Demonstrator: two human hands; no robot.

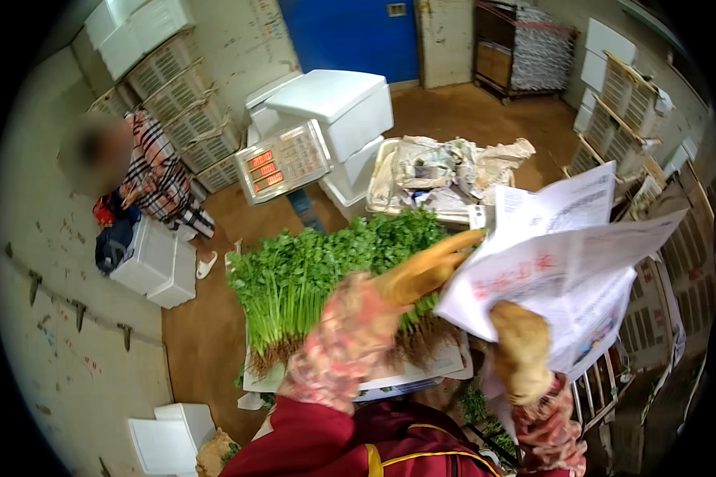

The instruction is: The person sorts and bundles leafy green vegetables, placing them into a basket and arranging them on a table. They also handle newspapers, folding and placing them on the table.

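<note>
My right hand point(522, 351), in a yellowish work glove, is closed on printed newspaper sheets point(557, 246), which fan up and out to the right. My left hand point(426, 270), in an orange-yellow glove, reaches across with fingers stretched; its fingertips are beside the sheets' left edge, and I cannot tell whether they touch. Below my left forearm lies a wide row of leafy green stalks, like celery point(334, 262), leaves away from me and brown roots toward me. Paper point(453, 362) is spread under the stalks. My left sleeve covers part of them.
Beyond the greens stands a scale with a lit display point(282, 163), beside white foam boxes point(334, 103). A tray point(382, 175) holds crumpled paper. Another person point(163, 167) stands at left near a foam box point(147, 258). Crates point(628, 95) are stacked at right.
</note>
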